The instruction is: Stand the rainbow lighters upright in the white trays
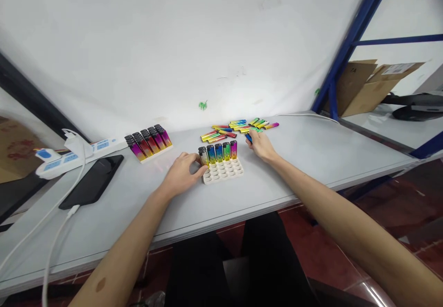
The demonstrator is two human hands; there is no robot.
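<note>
Lighters [218, 153] stand along the back of a white rack [224, 177] in the head view; looks like rack-filling's under way! Right hand [262, 147] pinches a blue lighter [248, 137] beside the loose pile [238, 128]; next calls for aligning it over a bare slot. Left hand [182, 173] curls half-open against the rack's left end; firm grip? Can't tell.

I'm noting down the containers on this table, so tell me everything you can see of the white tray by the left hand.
The tray is a low, off-white block, plastic by its look, with rounded corners and rows of holes. It lies flat on the grey table, slightly angled. Colourful lighters stand upright along its back row; open holes show in front. The left hand is at its left end; whether it touches the tray is unclear.
</note>
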